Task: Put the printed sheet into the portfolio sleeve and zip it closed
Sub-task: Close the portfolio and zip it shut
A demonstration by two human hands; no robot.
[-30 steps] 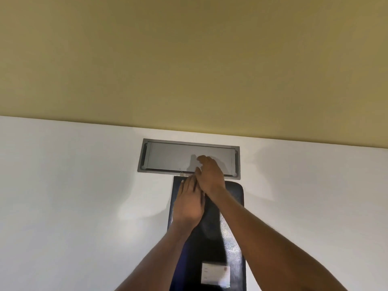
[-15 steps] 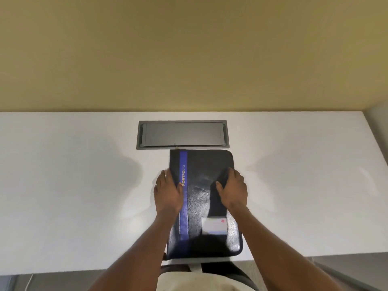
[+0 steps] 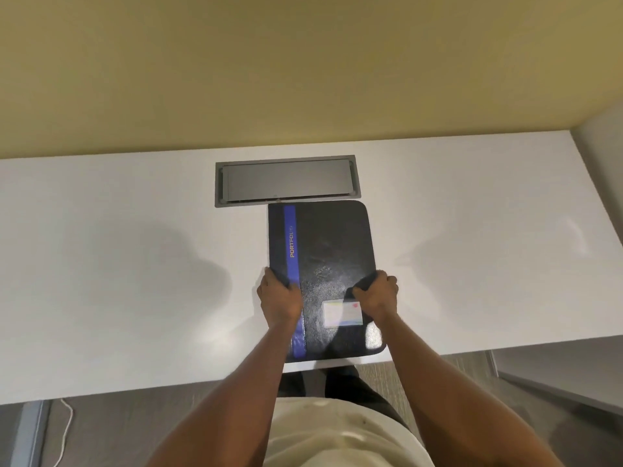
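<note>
A black portfolio [image 3: 332,251] with a blue stripe and the word PORTFOLIO lies closed and flat on the white desk [image 3: 118,281], reaching almost to the desk's near edge. A small white card shows in a clear pocket [image 3: 342,313] on its cover. My left hand [image 3: 279,298] grips the portfolio's left edge. My right hand [image 3: 377,294] grips its right edge, thumb on the cover. No printed sheet is visible.
A grey recessed cable hatch [image 3: 285,180] sits in the desk just beyond the portfolio. A yellow wall [image 3: 303,69] rises behind the desk. The desk's near edge [image 3: 168,389] runs across, with carpet and a white cable [image 3: 65,429] below left.
Both hands left the portfolio's far end and slid back to grip its sides nearer me. The view tilted down, so the desk edge and my torso now show.
</note>
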